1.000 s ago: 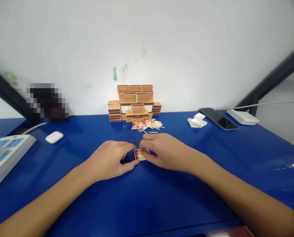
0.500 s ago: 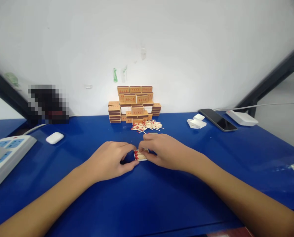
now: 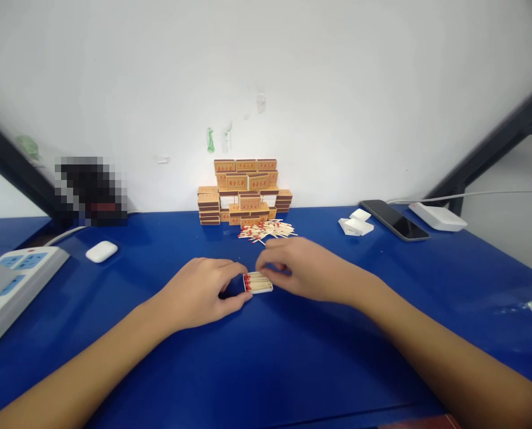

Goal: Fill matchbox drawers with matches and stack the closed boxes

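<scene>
Lying on the blue table [image 3: 292, 357], well in front of the matchbox stack [image 3: 244, 192], the match tray [image 3: 257, 282] seems light and flimsy; the left hand [image 3: 198, 292] pinches its end, the right hand [image 3: 304, 269] touches the other, fingers curled; holding the short ends looks safest.

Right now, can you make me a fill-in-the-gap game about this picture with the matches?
1. The left hand and right hand meet at a small open tray filled with ____.
2. The table top is the colour ____.
3. The stacked matchboxes stand against the ____.
4. The loose matches lie just in front of the ____.

Missing words: matches; blue; wall; stacked matchboxes
</scene>
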Demonstrator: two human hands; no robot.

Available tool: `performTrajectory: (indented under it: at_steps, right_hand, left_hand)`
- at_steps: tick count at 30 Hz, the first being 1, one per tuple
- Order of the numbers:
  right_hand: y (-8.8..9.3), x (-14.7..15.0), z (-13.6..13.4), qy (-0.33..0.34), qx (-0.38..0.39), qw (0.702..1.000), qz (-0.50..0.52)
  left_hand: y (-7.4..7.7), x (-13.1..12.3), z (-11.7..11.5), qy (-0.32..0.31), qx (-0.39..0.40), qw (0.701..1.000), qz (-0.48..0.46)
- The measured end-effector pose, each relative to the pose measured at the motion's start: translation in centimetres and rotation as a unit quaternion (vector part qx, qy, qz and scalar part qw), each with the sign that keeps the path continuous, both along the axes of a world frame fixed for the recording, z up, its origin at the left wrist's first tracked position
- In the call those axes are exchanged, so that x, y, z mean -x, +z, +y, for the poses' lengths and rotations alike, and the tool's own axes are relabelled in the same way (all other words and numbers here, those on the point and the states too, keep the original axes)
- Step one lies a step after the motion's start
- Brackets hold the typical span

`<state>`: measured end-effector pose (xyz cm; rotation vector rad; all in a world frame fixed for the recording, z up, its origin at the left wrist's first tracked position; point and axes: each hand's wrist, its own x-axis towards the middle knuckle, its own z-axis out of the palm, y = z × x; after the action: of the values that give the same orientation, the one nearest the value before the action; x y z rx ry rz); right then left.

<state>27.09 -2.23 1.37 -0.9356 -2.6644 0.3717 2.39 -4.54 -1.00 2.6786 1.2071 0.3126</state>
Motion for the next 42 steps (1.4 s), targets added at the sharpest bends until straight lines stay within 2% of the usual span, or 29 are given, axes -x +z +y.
performTrajectory:
  at_steps: [2, 5, 8, 13, 21, 26, 30, 35, 42]
  right_hand:
    - [0.1, -0.7, 0.8, -0.063, -0.032, 0.997, 0.027]
    - [-0.1, -1.8, 2.3, -0.194, -0.073, 0.978, 0.034]
    - [-0.7, -2.3, 3.4, -0.243, -0.057, 0.968, 0.015]
    - [-1.4, -2.2, 3.7, -0.221, 0.007, 0.974, -0.056]
    - [-1.6, -2.5, 3.9, -0.194, 0.084, 0.972, -0.103]
    - [-0.9, -2.6, 3.2, -0.175, 0.082, 0.977, -0.093]
    - [-0.2, -1.1, 1.1, -0.113, 0.079, 0.99, -0.031]
    - [-0.5, 0.8, -1.3, -0.063, 0.077, 0.992, -0.073]
    - [-0.5, 0.9, -1.2, -0.043, 0.087, 0.993, -0.065]
  left_hand:
    - [-0.1, 0.1, 0.0, 0.002, -0.003, 1.0, -0.003]
    - [-0.1, 0.1, 0.0, 0.0, -0.009, 1.0, -0.006]
    - [0.0, 0.0, -0.1, -0.002, -0.016, 1.0, -0.012]
    - [0.2, -0.1, -0.2, -0.006, -0.029, 0.999, -0.022]
    - [-0.1, 0.0, -0.1, -0.007, -0.035, 0.999, -0.014]
    - [-0.2, 0.1, 0.0, -0.003, -0.034, 0.999, -0.017]
    - [-0.2, 0.1, 0.1, 0.001, -0.024, 1.0, -0.017]
    - [-0.2, 0.0, 0.1, 0.005, -0.018, 1.0, -0.011]
    - [-0.3, 0.1, 0.2, 0.002, -0.008, 1.0, -0.007]
